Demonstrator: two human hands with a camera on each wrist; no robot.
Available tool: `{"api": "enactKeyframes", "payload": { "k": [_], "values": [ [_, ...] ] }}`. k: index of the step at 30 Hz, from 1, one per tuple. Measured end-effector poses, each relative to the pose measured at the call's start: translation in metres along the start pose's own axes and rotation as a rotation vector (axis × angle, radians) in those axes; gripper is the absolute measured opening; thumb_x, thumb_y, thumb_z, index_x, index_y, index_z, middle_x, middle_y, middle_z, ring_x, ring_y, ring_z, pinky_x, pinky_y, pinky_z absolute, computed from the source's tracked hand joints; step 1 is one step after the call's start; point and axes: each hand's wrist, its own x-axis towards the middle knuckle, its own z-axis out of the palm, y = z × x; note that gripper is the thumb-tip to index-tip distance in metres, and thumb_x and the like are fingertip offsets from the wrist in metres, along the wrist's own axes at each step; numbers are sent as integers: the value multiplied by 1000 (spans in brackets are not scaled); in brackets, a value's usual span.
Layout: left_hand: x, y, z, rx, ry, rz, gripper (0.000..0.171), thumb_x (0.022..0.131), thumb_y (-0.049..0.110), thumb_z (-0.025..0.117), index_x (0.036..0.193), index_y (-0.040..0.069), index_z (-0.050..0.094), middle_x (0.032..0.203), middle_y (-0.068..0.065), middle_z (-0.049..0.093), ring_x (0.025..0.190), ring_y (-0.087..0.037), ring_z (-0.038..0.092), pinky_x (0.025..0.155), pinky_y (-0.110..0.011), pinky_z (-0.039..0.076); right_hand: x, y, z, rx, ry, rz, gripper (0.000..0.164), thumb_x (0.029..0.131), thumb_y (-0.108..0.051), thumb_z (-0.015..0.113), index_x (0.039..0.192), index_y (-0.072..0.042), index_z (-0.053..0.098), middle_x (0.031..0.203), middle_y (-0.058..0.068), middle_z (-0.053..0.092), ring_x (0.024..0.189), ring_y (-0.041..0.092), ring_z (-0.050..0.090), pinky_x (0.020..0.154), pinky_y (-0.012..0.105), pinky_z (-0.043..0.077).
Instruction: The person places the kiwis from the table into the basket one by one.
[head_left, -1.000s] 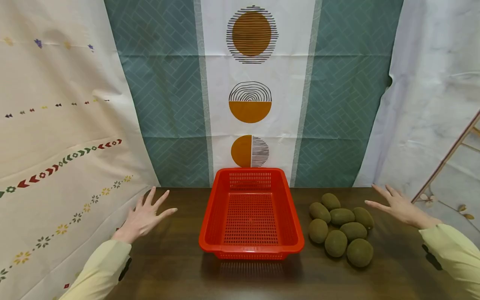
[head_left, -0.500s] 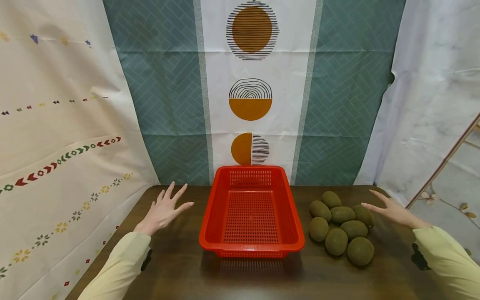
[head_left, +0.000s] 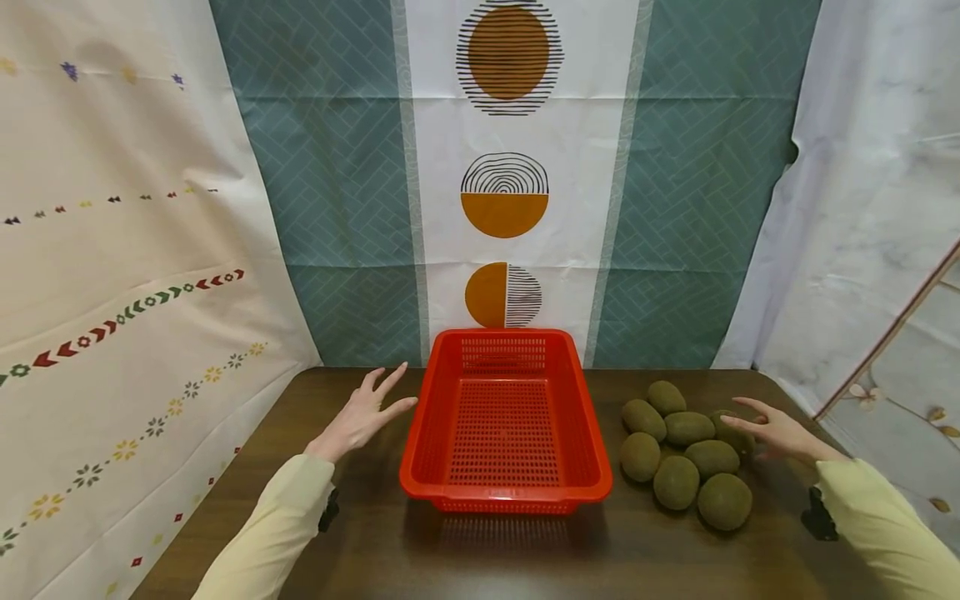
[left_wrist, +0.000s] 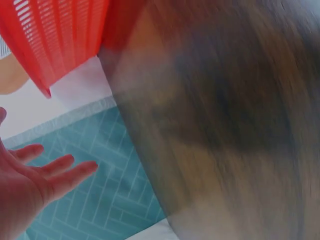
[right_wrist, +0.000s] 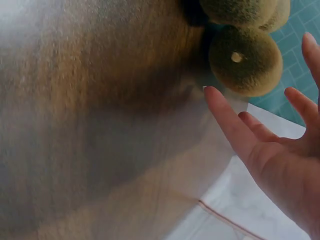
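A red plastic basket [head_left: 506, 494] with slotted walls stands mid-table in the head view, holding nothing. To its right lies a loose group of several brown, fuzzy kiwifruit [head_left: 724, 502]. My left hand [head_left: 363, 419] hovers left of the basket, fingers spread and thumb toward its wall; the left wrist view shows this hand [left_wrist: 35, 185] holding nothing below the basket's side [left_wrist: 65, 40]. At the right edge of the group, my right hand [head_left: 776, 429] overlaps the rearmost right kiwi in the head view. In the right wrist view its extended fingers [right_wrist: 227, 117] come close to a kiwi [right_wrist: 245, 60].
Everything rests on a dark wooden table [head_left: 390, 554]. A green and white patterned cloth [head_left: 337, 208] hangs along the back edge. Cream cloth [head_left: 150, 375] borders the left side, and a pale marbled sheet [head_left: 862, 292] the right.
My left hand has moved right, toward the basket. The right hand has shifted left and slightly down to the kiwifruit, its fingers drawing in a little. Basket and kiwifruit stay in place.
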Motion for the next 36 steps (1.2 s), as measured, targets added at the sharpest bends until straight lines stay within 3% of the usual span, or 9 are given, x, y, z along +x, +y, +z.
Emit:
{"api": "enactKeyframes", "payload": {
  "k": [7, 13, 19, 23, 28, 36],
  "values": [
    [3, 3, 13, -122, -6, 2, 69, 84, 56, 49, 143, 27, 28, 137, -15, 26, 119, -38, 32, 91, -61, 28, 2, 0, 7, 17, 3, 30, 66, 92, -25, 54, 134, 12, 20, 103, 37, 46, 73, 28, 56, 56, 39, 52],
    [2, 4, 25, -226, -2, 14, 62, 85, 49, 55, 139, 25, 37, 116, -9, 43, 102, -29, 44, 84, -49, 39, 2, -2, 10, 63, 11, 34, 62, 90, -21, 57, 131, 13, 24, 98, 29, 50, 72, 27, 54, 56, 40, 52],
    [1, 7, 36, -496, -31, 11, 55, 88, 33, 58, 138, 19, 39, 116, -10, 45, 88, -25, 52, 72, -37, 50, 2, -1, 11, 126, 16, 20, 50, 89, -15, 59, 127, 6, 35, 95, 24, 52, 71, 29, 54, 57, 43, 52],
    [-2, 13, 39, -693, -56, -22, 53, 90, 21, 57, 138, 12, 37, 123, -17, 40, 86, -27, 58, 69, -40, 52, 3, -1, 11, 144, 18, 7, 42, 88, -14, 60, 124, -1, 42, 94, 24, 52, 71, 30, 54, 56, 43, 52],
    [-9, 25, 36, -815, -62, -61, 50, 92, 13, 52, 138, 6, 34, 123, -20, 36, 86, -30, 59, 67, -40, 52, 4, 1, 11, 140, 17, -2, 43, 87, -13, 60, 123, 1, 42, 93, 23, 53, 68, 30, 54, 54, 42, 51],
    [-8, 27, 41, -1018, -112, -49, 52, 94, 10, 46, 142, 7, 24, 126, -28, 36, 105, -47, 46, 74, -45, 49, 3, 0, 4, 138, 11, -30, 41, 87, -12, 60, 122, 0, 43, 90, 19, 54, 66, 30, 54, 55, 43, 51]
  ]
}}
